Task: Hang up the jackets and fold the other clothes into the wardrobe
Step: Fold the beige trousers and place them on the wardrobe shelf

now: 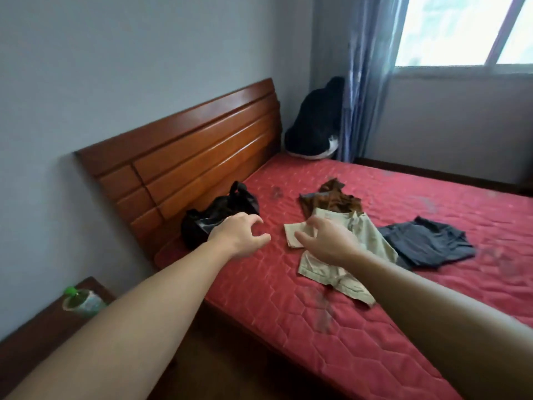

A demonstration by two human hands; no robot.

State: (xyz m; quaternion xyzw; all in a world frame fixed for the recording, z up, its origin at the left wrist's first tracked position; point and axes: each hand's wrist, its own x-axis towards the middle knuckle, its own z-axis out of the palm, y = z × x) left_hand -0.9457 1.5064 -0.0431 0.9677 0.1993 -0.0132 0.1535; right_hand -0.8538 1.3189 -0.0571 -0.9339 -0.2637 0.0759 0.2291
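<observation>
At the far left, beside the bed, a plastic bottle (82, 302) with a green cap lies on a dark wooden nightstand (37, 339). Next comes the wooden headboard (184, 163) against the wall, and at its foot a black shiny garment (215, 216) sits bunched on the red quilted mattress (331, 336). The left hand (240, 236) reaches out over the mattress just right of that black garment, its fingers curled loosely and apart, thumb separate, holding nothing; its wrist overlaps the garment's edge in view, though whether it touches cannot be told. The right hand (328, 241) hovers over a beige shirt (343, 264) spread flat on the mattress, fingers bent and slightly spread, empty; the shirt's folded sleeve or collar lies directly under and just ahead of the fingertips, and contact is not clear. Behind the beige shirt, touching its far edge, lies a crumpled brown garment (328, 197). To the right, just beside the beige shirt, a dark grey shirt (429, 243) lies rumpled. In the far corner a black and white bundle (314, 122) leans against the wall next to a blue curtain (366, 76), with a window (461, 30) at the upper right.
</observation>
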